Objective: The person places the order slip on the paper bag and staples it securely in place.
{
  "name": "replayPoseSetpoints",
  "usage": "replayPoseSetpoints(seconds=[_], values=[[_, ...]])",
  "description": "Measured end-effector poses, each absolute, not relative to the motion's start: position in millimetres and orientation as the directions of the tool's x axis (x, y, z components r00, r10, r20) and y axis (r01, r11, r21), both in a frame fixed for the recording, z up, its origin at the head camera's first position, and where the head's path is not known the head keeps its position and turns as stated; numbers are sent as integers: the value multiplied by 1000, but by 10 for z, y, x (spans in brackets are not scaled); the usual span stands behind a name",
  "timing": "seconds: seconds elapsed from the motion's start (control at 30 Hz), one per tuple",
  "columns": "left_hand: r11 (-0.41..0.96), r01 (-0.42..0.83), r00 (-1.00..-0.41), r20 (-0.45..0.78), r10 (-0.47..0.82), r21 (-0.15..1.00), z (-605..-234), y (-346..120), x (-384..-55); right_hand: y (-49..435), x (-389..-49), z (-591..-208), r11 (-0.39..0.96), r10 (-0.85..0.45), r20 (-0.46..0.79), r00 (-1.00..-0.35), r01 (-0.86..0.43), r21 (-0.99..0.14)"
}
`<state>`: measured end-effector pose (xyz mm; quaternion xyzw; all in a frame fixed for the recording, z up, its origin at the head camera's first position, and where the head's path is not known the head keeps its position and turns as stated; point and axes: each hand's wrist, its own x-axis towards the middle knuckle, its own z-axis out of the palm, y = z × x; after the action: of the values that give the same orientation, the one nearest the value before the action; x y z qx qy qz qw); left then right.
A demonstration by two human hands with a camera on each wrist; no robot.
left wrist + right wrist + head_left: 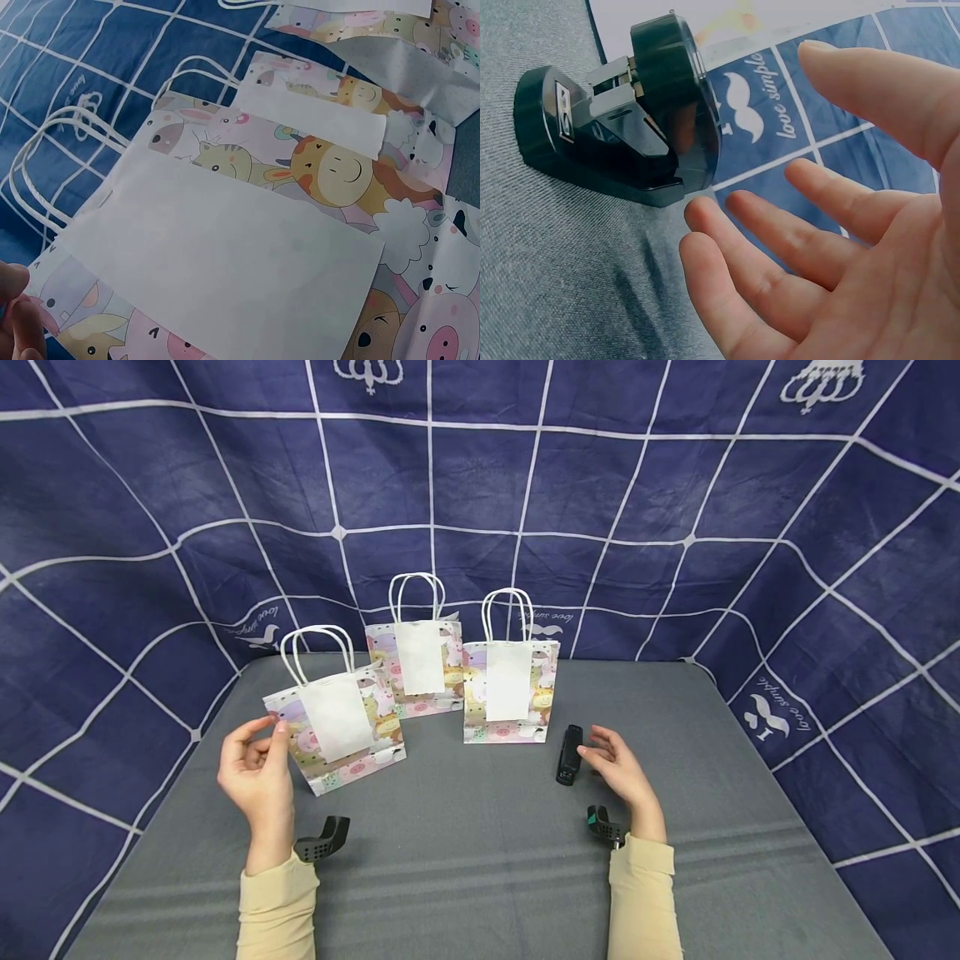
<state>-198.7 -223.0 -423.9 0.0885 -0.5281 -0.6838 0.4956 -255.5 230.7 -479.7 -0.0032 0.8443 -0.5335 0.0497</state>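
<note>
My left hand [258,777] is at the side edge of the left paper gift bag [382,727], which stands at an angle. Its thumb and fingers [27,330] are loosely bent, right at that edge in the left wrist view. The bag has cartoon animals, white twisted handles and a blank white paper panel [337,718] on its front. To the right, my right hand [618,768] hovers beside a black stapler [570,756], fingers spread and relaxed. In the right wrist view the stapler [664,97] stands apart from the fingers, its metal parts visible.
Two matching bags, the middle one [453,672] and the right one [546,693], stand farther back, each with a white panel. A grey cloth covers the table [465,860]. Blue checked fabric [480,477] hangs behind and at both sides. Black wrist mounts [322,839] extend from the sleeves.
</note>
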Motion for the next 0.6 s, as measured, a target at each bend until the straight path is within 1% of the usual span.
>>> replayPoseSetpoints(seconds=[0.13, 0.17, 0.37, 0.4, 0.6], values=[[53, 579, -506, 409, -760, 814, -4233, -2220, -1973, 2301, -2543, -4751, 433, -73, -87, -993, 47, -900], [56, 574, -509, 409, -757, 817, -4230, -2217, -1967, 2273, -2514, -4691, 434, -72, -93, -993, 53, -900], [78, 538, -525, 406, -748, 840, -4194, -2184, -1937, 2271, -2503, -4669, 446, -67, -86, -994, 47, -894], [78, 538, -528, 408, -745, 839, -4188, -2176, -1935, 2297, -2528, -4715, 454, -71, -77, -995, 36, -890], [59, 560, -552, 426, -717, 826, -4146, -2111, -1931, 2296, -2509, -4657, 477, -72, -57, -996, 16, -879]])
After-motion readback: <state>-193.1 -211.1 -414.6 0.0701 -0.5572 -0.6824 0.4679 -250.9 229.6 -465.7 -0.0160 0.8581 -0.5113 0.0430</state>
